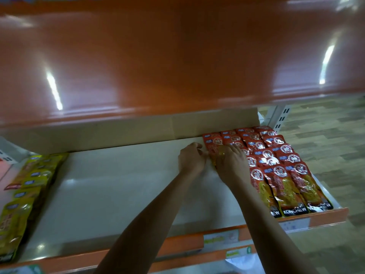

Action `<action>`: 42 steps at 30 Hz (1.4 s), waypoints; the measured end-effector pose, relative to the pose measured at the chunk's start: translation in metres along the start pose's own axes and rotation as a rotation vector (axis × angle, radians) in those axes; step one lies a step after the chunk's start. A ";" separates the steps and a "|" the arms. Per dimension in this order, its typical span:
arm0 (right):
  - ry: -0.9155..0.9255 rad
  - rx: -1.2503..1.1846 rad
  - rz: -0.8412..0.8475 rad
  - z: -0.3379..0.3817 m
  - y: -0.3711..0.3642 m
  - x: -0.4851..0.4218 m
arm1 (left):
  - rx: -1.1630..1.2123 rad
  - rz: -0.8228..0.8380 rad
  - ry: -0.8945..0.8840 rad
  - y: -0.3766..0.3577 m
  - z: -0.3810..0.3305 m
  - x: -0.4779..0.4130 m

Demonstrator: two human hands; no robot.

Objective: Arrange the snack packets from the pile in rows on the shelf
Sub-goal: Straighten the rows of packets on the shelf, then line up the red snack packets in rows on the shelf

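Note:
Red snack packets (280, 165) lie in overlapping rows on the right part of the white shelf (110, 184), labels facing up. Both my hands reach to the left edge of those rows. My left hand (190, 158) has curled fingers pinching the left edge of a red packet (212, 153) at the start of a new row. My right hand (231, 162) lies over the same packet with its fingers on it. Most of that packet is hidden under my hands.
Yellow snack packets (25, 190) lie stacked along the shelf's left end. A glossy orange shelf (177, 56) overhangs close above. A cardboard back panel (138, 125) closes the rear. An orange front rail with price labels (219, 238) runs below my forearms.

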State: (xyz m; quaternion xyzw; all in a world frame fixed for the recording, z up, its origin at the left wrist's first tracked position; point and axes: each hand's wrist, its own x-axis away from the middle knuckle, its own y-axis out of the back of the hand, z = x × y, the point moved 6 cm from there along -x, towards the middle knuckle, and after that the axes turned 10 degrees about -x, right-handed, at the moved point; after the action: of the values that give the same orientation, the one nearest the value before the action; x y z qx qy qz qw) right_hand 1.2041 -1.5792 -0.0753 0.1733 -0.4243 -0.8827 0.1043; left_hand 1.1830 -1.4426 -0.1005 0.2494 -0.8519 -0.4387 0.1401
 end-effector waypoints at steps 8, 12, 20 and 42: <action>0.110 -0.090 0.127 0.073 -0.053 0.023 | -0.279 -0.165 -0.189 0.063 0.047 0.031; 0.193 -0.069 0.191 0.125 -0.087 0.043 | -0.352 -0.242 -0.154 0.102 0.095 0.049; 0.313 -0.141 0.288 0.254 -0.158 0.106 | -0.397 -0.357 -0.031 0.201 0.219 0.099; 0.482 -0.263 0.460 0.541 -0.339 0.232 | -0.415 -0.490 0.347 0.405 0.507 0.184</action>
State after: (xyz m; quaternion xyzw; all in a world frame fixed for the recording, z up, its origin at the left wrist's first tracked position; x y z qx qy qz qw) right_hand 0.7649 -1.0603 -0.0781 0.2616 -0.2983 -0.8168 0.4187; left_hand 0.6748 -1.0011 -0.0581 0.4833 -0.6230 -0.5740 0.2209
